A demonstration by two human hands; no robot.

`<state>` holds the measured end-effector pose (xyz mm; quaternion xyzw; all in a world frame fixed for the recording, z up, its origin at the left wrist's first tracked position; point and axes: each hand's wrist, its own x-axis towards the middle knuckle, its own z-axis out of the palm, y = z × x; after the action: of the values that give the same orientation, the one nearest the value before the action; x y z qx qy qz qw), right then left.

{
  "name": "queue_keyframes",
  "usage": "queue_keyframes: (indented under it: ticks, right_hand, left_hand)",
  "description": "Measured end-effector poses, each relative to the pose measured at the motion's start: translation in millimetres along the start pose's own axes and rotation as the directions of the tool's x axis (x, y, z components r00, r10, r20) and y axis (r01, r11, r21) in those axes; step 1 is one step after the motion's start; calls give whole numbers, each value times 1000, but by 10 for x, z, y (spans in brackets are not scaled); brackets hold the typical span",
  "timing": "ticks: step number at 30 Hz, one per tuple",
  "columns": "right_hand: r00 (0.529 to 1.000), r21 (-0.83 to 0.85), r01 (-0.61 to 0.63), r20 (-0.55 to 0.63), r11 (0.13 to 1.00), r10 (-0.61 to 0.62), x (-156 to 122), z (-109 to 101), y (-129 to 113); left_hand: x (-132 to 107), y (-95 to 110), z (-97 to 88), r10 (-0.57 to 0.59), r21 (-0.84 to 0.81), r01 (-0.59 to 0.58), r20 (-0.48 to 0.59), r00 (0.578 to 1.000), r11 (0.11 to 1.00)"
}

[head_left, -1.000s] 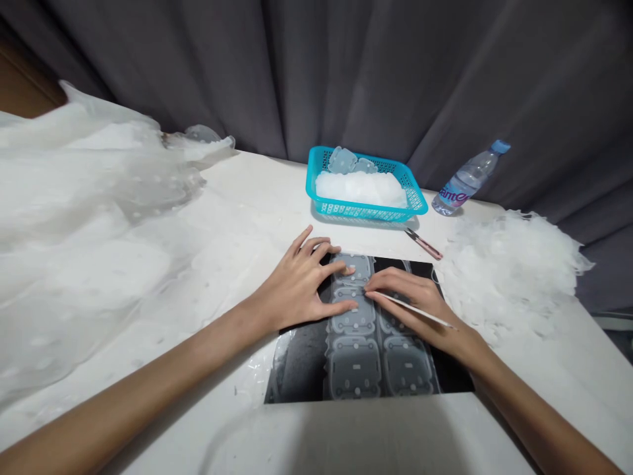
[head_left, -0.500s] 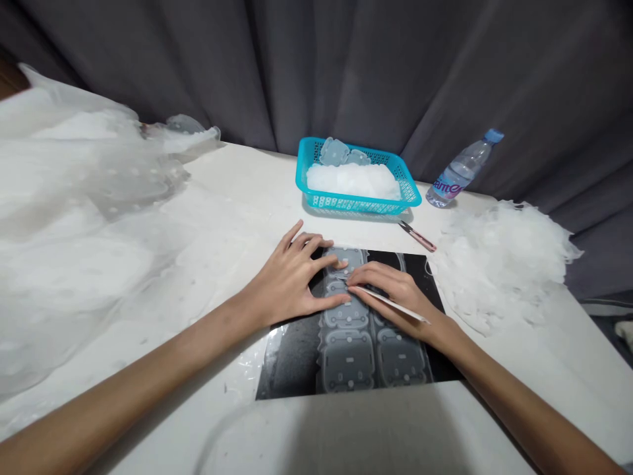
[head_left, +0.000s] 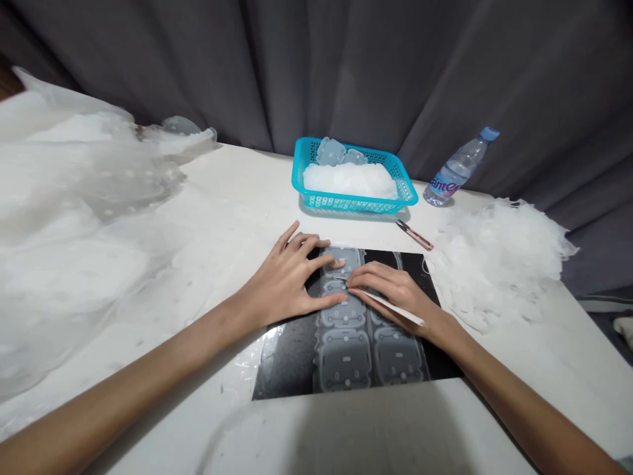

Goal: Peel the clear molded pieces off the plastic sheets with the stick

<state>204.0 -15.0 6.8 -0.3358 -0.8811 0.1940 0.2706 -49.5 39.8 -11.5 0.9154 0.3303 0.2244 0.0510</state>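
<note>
While the person's left hand (head_left: 287, 282) lies spread on the plastic sheet (head_left: 345, 373), its thumb & index tip pressing the left column of rounded panels, the right hand (head_left: 408, 295) pinches a thin white stick (head_left: 395, 308) pen-style. So: left grip open, flat, closed on nothing; right grip closed on the stick, fingers bunched nr its front end. Stick's front end sits abt where the top & 2nd panels of that column meet; can't tell if the tip touches b/c it's too small & partly hidden.

Sheet lies flat on a black mat (head_left: 284, 363), w/ two columns of see-through panels, ragged along the left edge; mat's on the white surface (head_left: 247, 432).

Handling, as a guess: sheet's prob. v. light, thin, bendy, a bit slippery, could crease or tear at narrow joins. Best hold: fingertips flat on a panel's middle, or a gentle pinch at the outer rim, not the joins. Stick looks light & stiff; take it nr the front end.

Beyond the mat: blue basket (head_left: 359, 203) w/ white & clear pieces, water bottle (head_left: 455, 170), pink-handled snips (head_left: 416, 236). Right side: scrap pile (head_left: 504, 254). Left: big heap of cloudy plastic (head_left: 74, 198).
</note>
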Motion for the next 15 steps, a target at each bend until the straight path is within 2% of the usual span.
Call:
queue_keyframes:
  ticks: [6,12,15]
  right_hand:
    - [997,-9,-41,71,999,41,-31,-135,6]
    - [995,74,-95,21,993,94,-79,-194,-9]
    - [997,94,-76,14,993,75,-45,-172,-33]
  left_hand:
    - [8,11,-15,6,21,-6,6,1000,1000]
    - [12,32,-56,-12,6,11,37,999,1000]
    - [20,29,-61,-8,9,7,37,999,1000]
